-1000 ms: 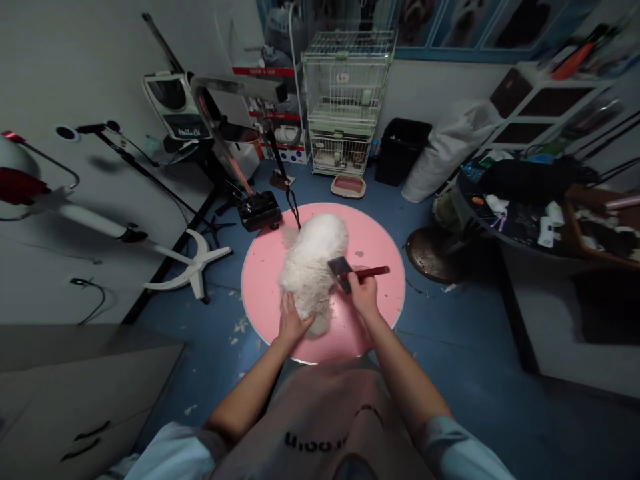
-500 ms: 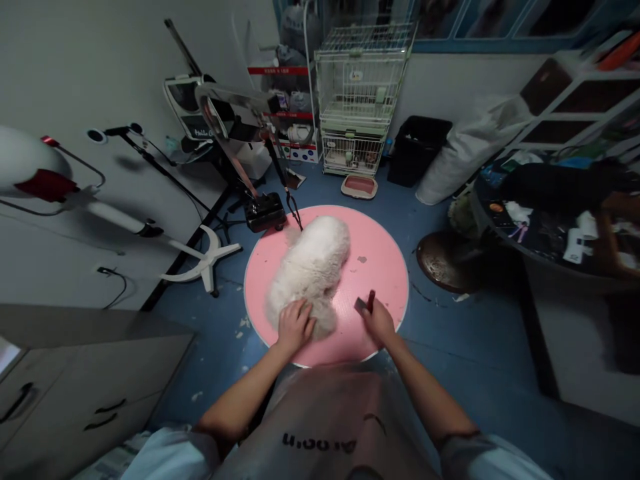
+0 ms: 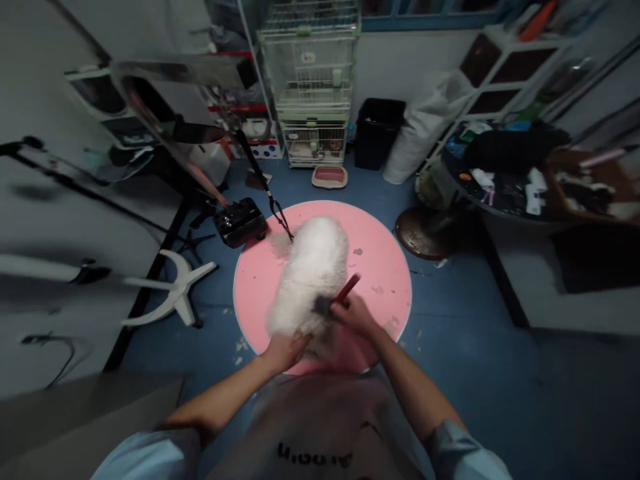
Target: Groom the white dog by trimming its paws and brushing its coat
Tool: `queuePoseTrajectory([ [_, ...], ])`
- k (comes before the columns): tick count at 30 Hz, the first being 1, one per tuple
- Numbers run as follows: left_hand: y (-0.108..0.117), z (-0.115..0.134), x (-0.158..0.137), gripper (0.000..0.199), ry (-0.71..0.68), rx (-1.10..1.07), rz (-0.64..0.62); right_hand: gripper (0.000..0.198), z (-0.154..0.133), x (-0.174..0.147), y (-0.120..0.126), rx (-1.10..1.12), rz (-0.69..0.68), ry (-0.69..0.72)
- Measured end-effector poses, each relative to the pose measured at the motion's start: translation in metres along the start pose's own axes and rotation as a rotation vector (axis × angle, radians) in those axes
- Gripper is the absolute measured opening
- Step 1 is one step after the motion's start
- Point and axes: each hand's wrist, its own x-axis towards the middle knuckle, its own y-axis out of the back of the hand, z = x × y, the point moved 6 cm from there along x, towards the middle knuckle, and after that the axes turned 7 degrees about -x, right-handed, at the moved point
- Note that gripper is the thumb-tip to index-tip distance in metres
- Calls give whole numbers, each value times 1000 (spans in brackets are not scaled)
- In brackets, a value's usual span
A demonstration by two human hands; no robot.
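A white fluffy dog [image 3: 315, 267] is on the round pink grooming table [image 3: 380, 267], its face not visible. My left hand [image 3: 287, 350] is closed on the fur at the dog's near end, its fingertips partly sunk in the coat and blurred. In my right hand [image 3: 353, 313] is a slicker brush [image 3: 346, 288] with a red handle. The brush's dark head is against the dog's near right side. A black strap [image 3: 280, 217] runs down to the table's edge by the dog's far end.
Loose fur tufts [image 3: 357, 252] lie on the table. A wire cage [image 3: 315, 80], a litter tray [image 3: 329, 177] and a black bin [image 3: 379, 133] stand behind. A white stand base [image 3: 183, 290] is at left, a brown round stool [image 3: 423, 237] and a cluttered side table [image 3: 510, 213] at right.
My right hand has brought the brush leftward from beside the dog onto its coat. My left hand stays at the dog's near end, slightly lower. The head view has turned right.
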Motion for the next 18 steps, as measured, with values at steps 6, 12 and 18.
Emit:
queuePoseTrajectory([
  [6,10,-38,-5,28,-48,-155,48,13,-32,-20,-11,-52,183,83],
  [12,13,-40,-31,31,-322,-25,257,15,-68,-34,12,-111,526,264],
  [18,-1,-49,-39,34,-520,160,495,20,-58,-28,-9,-180,495,426],
])
